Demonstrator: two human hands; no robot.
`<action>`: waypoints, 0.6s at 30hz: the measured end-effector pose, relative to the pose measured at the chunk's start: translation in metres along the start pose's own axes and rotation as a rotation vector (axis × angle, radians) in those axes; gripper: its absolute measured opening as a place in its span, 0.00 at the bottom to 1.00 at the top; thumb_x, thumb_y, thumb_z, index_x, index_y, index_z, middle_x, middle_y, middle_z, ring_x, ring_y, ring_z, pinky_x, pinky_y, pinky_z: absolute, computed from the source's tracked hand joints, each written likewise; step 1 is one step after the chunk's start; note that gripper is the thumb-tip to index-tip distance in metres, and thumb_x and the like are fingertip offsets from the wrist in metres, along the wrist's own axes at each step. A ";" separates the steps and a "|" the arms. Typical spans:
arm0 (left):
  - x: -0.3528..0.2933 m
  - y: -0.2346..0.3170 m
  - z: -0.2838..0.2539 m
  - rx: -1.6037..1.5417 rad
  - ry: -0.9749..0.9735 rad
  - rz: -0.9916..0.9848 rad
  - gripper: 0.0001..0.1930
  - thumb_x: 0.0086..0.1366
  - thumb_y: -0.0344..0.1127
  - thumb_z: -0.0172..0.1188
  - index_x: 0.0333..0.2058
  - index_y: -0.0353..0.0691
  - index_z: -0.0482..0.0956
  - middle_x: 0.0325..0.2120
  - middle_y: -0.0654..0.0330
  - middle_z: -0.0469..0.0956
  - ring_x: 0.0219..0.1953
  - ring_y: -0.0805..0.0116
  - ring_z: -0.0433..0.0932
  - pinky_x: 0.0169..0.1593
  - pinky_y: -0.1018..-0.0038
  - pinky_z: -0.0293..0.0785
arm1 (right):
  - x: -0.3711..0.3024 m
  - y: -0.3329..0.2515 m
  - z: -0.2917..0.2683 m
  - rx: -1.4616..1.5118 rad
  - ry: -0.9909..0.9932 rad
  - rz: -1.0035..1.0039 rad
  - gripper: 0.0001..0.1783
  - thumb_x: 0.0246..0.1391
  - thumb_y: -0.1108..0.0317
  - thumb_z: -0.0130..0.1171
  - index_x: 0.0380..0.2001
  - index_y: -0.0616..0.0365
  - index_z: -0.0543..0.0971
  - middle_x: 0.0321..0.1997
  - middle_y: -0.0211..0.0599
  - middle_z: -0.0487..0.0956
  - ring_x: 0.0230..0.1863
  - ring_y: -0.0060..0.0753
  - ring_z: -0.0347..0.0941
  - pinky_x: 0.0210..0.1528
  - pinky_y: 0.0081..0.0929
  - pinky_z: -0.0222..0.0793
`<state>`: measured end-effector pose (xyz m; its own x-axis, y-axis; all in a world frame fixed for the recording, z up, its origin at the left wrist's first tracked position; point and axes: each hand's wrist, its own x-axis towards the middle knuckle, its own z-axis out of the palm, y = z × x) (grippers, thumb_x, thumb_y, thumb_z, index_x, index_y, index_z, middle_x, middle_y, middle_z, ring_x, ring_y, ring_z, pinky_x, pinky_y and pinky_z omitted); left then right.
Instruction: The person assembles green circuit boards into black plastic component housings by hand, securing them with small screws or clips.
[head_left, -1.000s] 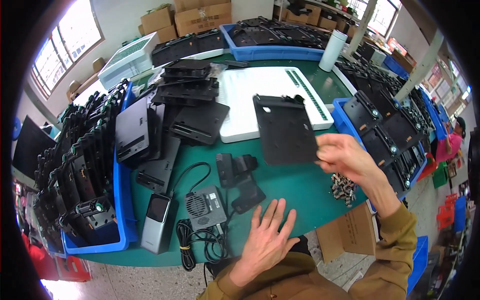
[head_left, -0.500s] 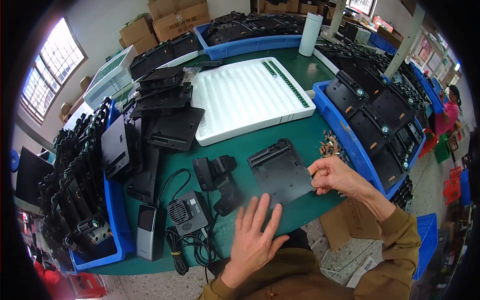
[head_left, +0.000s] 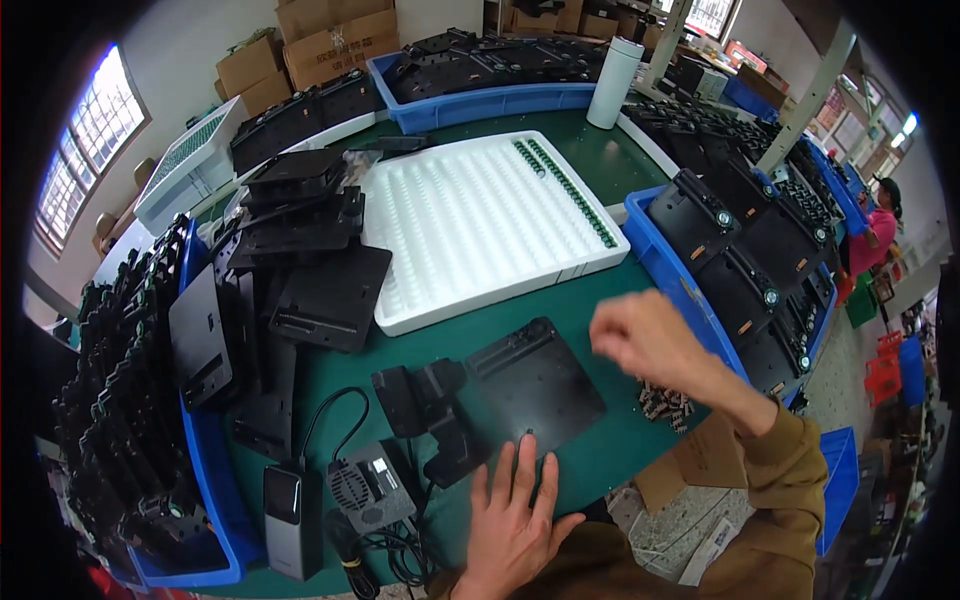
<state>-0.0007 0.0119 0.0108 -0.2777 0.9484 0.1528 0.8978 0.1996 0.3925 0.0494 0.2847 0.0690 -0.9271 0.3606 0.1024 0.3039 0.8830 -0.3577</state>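
A flat black plastic panel point(head_left: 550, 385) with a raised bar along its far left edge lies on the green table. The spread fingers of my left hand point(head_left: 515, 520) rest at its near edge. My right hand point(head_left: 645, 340) is raised to the right of the panel, its fingers curled in. The hand is slightly blurred, and whatever is in its fingers, if anything, is hidden. Below it on the table sits a pile of small brownish parts point(head_left: 668, 405). Left of the panel stands a black bracket-like device point(head_left: 425, 400).
Behind the panel is a white foam tray point(head_left: 470, 230) with green parts along one side. Black panels stack at left point(head_left: 325, 290). Blue bins flank the table, left point(head_left: 215, 480) and right point(head_left: 690, 290). A grey handheld box point(head_left: 292, 520) and a vented box point(head_left: 375, 490) with cables lie front left.
My right hand has lifted off the panel's right side and its fingers have curled. My left hand stays at the near edge. The view has shifted a little.
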 end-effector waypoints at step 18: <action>-0.002 -0.001 -0.006 -0.101 -0.016 0.015 0.41 0.54 0.51 0.68 0.62 0.33 0.66 0.67 0.42 0.58 0.67 0.44 0.58 0.64 0.49 0.54 | 0.219 0.105 0.031 -0.266 0.418 0.155 0.10 0.51 0.75 0.55 0.34 0.54 0.85 0.40 0.46 0.81 0.44 0.53 0.79 0.44 0.47 0.75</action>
<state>-0.0036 0.0085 0.0159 -0.2583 0.9551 0.1454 0.8626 0.1602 0.4799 -0.1284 0.4470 0.0248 -0.7161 0.5346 0.4488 0.5267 0.8358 -0.1552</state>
